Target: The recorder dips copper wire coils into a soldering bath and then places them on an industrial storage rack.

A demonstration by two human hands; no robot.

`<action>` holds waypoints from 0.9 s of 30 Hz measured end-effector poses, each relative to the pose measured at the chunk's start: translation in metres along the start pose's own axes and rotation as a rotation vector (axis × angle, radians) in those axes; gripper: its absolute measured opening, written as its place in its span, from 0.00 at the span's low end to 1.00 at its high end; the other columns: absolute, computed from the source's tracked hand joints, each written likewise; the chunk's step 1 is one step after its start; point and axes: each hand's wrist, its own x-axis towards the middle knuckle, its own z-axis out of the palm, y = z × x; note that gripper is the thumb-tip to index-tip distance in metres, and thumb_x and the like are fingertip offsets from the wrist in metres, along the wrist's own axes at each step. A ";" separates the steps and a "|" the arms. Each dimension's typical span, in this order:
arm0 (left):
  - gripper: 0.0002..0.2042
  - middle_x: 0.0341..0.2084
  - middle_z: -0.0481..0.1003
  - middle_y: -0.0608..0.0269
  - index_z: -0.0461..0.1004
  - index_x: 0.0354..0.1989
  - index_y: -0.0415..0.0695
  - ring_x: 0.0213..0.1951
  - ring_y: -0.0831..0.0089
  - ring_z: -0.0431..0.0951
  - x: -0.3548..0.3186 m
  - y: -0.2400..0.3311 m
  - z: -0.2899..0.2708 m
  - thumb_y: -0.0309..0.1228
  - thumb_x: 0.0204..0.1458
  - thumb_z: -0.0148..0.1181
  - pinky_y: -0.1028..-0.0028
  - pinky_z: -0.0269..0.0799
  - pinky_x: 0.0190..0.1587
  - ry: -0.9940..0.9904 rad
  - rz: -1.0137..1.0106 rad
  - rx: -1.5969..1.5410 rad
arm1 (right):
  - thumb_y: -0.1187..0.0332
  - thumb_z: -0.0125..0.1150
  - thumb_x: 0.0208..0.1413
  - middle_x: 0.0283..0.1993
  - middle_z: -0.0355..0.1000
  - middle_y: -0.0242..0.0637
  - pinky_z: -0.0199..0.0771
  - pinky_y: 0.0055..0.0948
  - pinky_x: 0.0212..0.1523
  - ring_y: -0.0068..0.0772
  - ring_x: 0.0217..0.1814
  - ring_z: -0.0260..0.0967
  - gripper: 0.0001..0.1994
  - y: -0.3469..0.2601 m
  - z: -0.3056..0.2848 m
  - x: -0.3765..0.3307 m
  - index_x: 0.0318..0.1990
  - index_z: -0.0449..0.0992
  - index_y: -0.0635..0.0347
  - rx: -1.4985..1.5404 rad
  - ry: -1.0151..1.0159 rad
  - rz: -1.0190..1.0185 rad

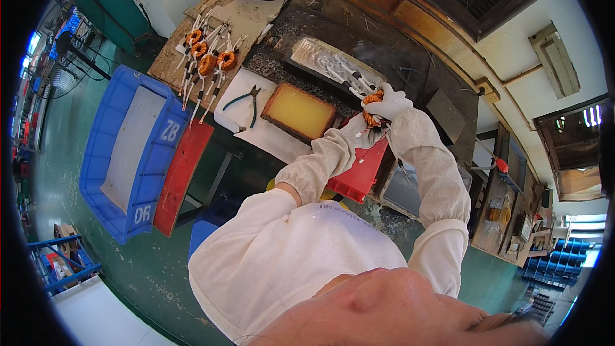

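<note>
My right hand [392,104], in a white glove, is closed on a ring coil [372,100] wound with orange copper wire. My gloved left hand [359,133] is closed at the coil's lower side, where thin leads show by its fingers; the fingertips are partly hidden. White-sleeved leads with black bands [349,78] run from beside the coil toward a long pale tray [314,50]. Below the hands stands a red plastic bin [359,173]. A brown-rimmed rectangular pan with a yellow filling [298,112] lies left of my left hand.
Dark-handled cutting pliers [251,102] rest on a white sheet [234,86]. Several copper ring coils [206,63] with leads lie at the bench's left end. A blue crate [115,173] stands at the left beside a red board [182,179]. A dark box [446,115] is at the right.
</note>
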 end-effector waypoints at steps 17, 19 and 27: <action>0.16 0.43 0.75 0.61 0.66 0.51 0.43 0.40 0.68 0.80 0.006 0.003 -0.010 0.44 0.68 0.43 0.69 0.84 0.42 -0.012 -0.004 0.031 | 0.34 0.65 0.34 0.60 0.66 0.55 0.67 0.37 0.61 0.53 0.62 0.68 0.48 0.004 0.004 0.002 0.67 0.62 0.40 0.014 0.029 0.028; 0.16 0.43 0.75 0.60 0.66 0.51 0.43 0.40 0.68 0.80 0.002 0.007 -0.007 0.43 0.68 0.42 0.68 0.84 0.42 -0.008 -0.121 -0.043 | 0.33 0.65 0.34 0.60 0.66 0.55 0.67 0.37 0.61 0.54 0.61 0.68 0.48 0.002 0.003 0.000 0.67 0.62 0.40 0.017 0.030 0.030; 0.18 0.41 0.76 0.59 0.66 0.50 0.42 0.39 0.66 0.81 0.007 0.003 -0.011 0.45 0.68 0.40 0.65 0.85 0.41 -0.042 0.009 0.008 | 0.32 0.65 0.33 0.60 0.66 0.56 0.66 0.38 0.61 0.55 0.61 0.68 0.49 0.003 0.006 0.005 0.67 0.62 0.40 0.031 0.032 0.022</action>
